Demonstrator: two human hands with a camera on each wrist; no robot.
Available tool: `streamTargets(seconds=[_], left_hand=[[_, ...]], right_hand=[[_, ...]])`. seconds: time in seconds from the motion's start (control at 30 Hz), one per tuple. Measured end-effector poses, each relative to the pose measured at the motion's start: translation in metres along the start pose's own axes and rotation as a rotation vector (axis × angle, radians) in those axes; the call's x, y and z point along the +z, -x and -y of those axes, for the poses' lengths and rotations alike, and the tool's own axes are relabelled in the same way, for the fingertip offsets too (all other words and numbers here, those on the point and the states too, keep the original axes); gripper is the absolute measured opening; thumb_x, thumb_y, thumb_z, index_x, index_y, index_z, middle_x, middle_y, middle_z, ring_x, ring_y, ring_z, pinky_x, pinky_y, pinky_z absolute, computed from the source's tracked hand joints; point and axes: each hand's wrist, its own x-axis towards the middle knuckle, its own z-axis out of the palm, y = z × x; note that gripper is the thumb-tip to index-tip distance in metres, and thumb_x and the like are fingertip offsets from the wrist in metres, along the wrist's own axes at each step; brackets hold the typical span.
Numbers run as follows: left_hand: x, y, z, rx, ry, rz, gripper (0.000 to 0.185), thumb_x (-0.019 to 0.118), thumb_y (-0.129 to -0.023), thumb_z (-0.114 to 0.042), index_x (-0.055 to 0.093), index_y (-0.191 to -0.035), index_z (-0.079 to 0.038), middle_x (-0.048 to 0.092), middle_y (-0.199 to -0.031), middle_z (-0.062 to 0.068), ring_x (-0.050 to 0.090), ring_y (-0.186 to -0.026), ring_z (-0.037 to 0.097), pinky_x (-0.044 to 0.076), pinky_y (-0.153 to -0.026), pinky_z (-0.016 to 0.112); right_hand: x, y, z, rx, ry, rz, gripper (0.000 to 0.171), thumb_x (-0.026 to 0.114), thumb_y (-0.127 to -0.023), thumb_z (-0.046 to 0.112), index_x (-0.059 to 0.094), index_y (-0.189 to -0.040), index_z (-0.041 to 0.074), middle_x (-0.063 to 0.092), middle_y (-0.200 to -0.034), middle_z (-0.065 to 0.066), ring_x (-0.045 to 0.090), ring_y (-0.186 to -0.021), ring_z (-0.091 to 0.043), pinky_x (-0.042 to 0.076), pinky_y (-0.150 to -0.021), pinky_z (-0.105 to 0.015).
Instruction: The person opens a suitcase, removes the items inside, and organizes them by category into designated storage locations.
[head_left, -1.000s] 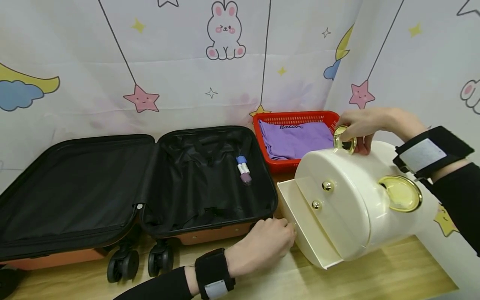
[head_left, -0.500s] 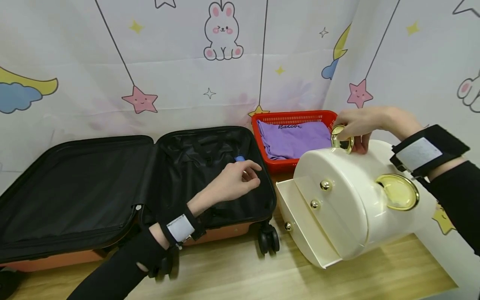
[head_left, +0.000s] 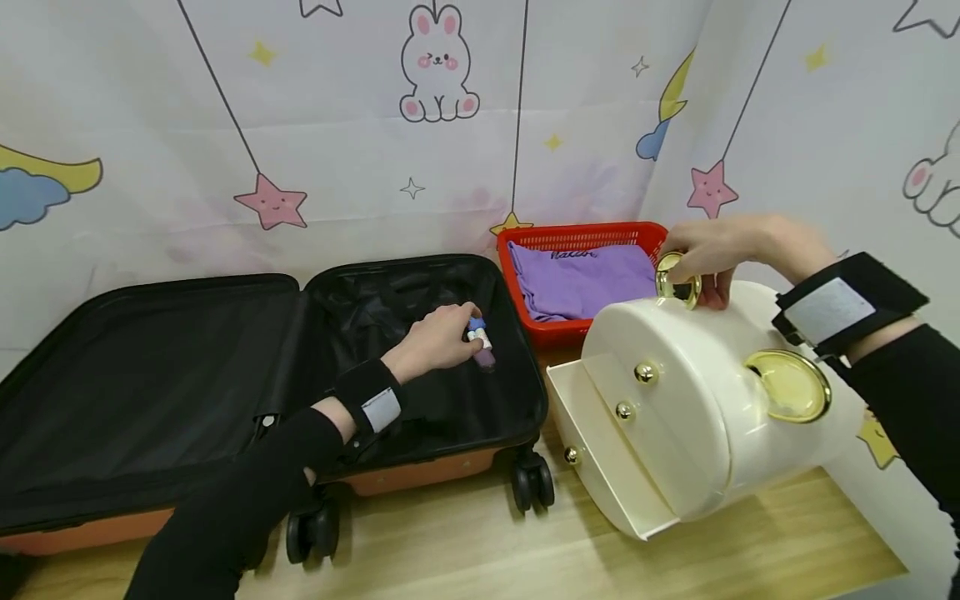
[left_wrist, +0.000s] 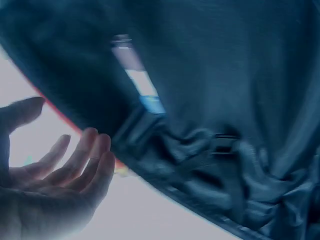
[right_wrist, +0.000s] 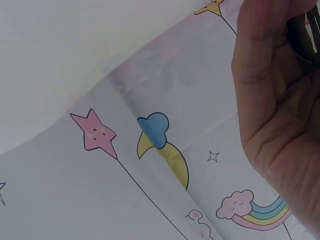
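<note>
My left hand is over the right half of an open black-lined suitcase. Its thumb and fingertips are right at a slim little item with a blue end, white middle and purplish end. In the left wrist view the hand has its fingers loosely bent and spread from the thumb, apart from the item on the lining. My right hand grips the gold ring handle on a cream rounded drawer box, which stands tilted. The lowest drawer is pulled out.
Behind the box is a red basket holding a folded purple cloth. The suitcase's other half lies open at the left. Its wheels stick out over the wooden table. A printed curtain hangs behind.
My left hand has left the pulled-out drawer's front and moved left and up into the suitcase, to the slim item. The right hand stays on the ring handle and the box keeps its tilt.
</note>
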Motion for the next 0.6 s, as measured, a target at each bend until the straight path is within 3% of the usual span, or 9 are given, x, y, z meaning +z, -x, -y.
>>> streamTargets(seconds=[0.17,0.37,0.47,0.6], left_hand=[[0.02,-0.019,0.015,-0.043,-0.05,0.117,0.053,0.071,-0.093,-0.031,0.054,-0.135,-0.003,0.067,-0.12,0.016,0.062,-0.099,0.024,0.053,-0.08,0.038],[0.036,-0.031,0.018,-0.085,-0.118,0.272,0.05,0.072,-0.091,-0.039,0.057,-0.128,-0.009,0.063,-0.124,0.015,0.06,-0.11,0.029,0.052,-0.086,0.043],[0.045,-0.035,0.02,-0.107,-0.207,0.276,0.045,0.072,-0.09,-0.041,0.059,-0.12,-0.011,0.06,-0.129,0.016,0.052,-0.118,0.034,0.05,-0.091,0.046],[0.056,-0.039,0.023,-0.103,-0.274,0.231,0.04,0.072,-0.091,-0.039,0.059,-0.115,-0.01,0.061,-0.126,0.017,0.042,-0.123,0.037,0.047,-0.093,0.049]], right_hand=[[0.002,0.0,0.001,-0.009,0.0,-0.012,0.014,0.044,-0.092,0.009,0.057,-0.092,0.003,0.064,-0.066,-0.001,0.066,-0.055,-0.012,0.06,-0.058,-0.033],[0.004,0.002,0.002,-0.004,-0.012,-0.009,0.017,0.044,-0.091,0.008,0.056,-0.1,0.001,0.064,-0.067,-0.002,0.065,-0.054,-0.013,0.06,-0.058,-0.034],[0.004,0.003,0.002,-0.002,-0.02,-0.005,0.015,0.044,-0.091,0.007,0.055,-0.098,0.002,0.064,-0.066,-0.002,0.065,-0.053,-0.013,0.06,-0.058,-0.034],[0.004,0.002,0.0,0.008,-0.025,-0.005,0.01,0.044,-0.091,0.007,0.054,-0.094,0.004,0.063,-0.066,-0.002,0.065,-0.053,-0.013,0.06,-0.058,-0.033]])
